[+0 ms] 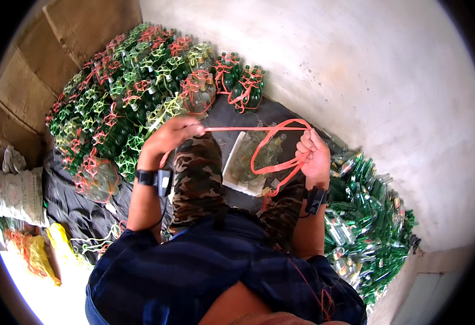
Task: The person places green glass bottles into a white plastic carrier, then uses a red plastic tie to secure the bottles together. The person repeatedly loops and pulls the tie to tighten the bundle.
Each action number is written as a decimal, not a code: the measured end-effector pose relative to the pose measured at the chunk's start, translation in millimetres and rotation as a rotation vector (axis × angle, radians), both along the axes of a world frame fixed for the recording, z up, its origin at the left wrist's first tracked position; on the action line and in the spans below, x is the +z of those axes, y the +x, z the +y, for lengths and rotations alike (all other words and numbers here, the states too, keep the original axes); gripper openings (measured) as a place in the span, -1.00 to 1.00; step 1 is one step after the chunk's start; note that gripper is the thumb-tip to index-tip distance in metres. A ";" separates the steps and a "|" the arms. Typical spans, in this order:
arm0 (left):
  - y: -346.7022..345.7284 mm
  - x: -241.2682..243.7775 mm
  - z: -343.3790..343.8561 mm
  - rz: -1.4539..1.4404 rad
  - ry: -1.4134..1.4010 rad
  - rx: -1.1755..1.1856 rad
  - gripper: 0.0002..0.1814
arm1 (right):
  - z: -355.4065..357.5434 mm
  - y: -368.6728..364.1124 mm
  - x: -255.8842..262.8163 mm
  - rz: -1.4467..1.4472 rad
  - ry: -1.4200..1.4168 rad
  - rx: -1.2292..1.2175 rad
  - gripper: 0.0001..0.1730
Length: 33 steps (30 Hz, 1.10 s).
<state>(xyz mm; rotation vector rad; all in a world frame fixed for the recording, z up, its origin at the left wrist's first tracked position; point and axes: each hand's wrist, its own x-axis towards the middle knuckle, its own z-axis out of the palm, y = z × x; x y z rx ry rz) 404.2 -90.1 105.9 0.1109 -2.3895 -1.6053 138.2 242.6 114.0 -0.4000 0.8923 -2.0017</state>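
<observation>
A red plastic twine runs taut between my two hands. My left hand is closed on one end of it above my left knee, and a short tail hangs below the wrist. My right hand grips the twine and several of its loops, which droop to the left of the fist. Below and between the hands stand clear glass bottles in a white shallow box, partly hidden by the loops. Both wrists wear black bands with small devices.
Green and clear bottles tied in bundles with red and yellow-green twine crowd the left. Two tied green bundles stand by the wall. Loose green bottles are heaped at the right. A white sack lies far left on dark sheeting.
</observation>
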 end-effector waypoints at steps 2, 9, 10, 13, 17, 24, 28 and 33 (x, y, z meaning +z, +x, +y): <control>23.5 -9.9 -1.9 -0.058 0.021 0.063 -0.68 | 14.7 -11.8 -11.9 -0.075 -0.059 -0.061 -0.76; 83.7 -35.4 -15.3 -0.230 -0.144 0.494 -0.72 | 74.1 -61.2 -35.0 -0.107 -0.115 -0.229 -0.73; 85.7 -35.8 -15.1 -0.230 -0.137 0.515 -0.72 | 81.0 -63.3 -34.9 -0.109 -0.132 -0.273 -0.73; 81.6 -22.0 -7.9 -0.198 -0.213 0.540 -0.73 | 91.6 -62.9 -28.6 -0.035 -0.131 -0.377 -0.75; 36.9 0.2 25.3 -0.104 -0.245 0.384 -0.77 | 78.5 -34.6 -4.7 0.186 0.090 -0.453 -0.74; -36.5 38.2 90.4 0.004 -0.167 0.137 -0.81 | 73.9 -10.7 -17.8 0.375 0.208 -0.537 -0.73; -61.3 35.9 120.0 0.034 -0.175 -0.001 -0.81 | 81.9 5.9 -26.8 0.266 0.157 -0.483 -0.69; -80.9 37.1 163.4 -0.003 -0.248 -0.134 -0.83 | 69.7 34.2 -14.6 0.531 0.350 -0.334 -0.65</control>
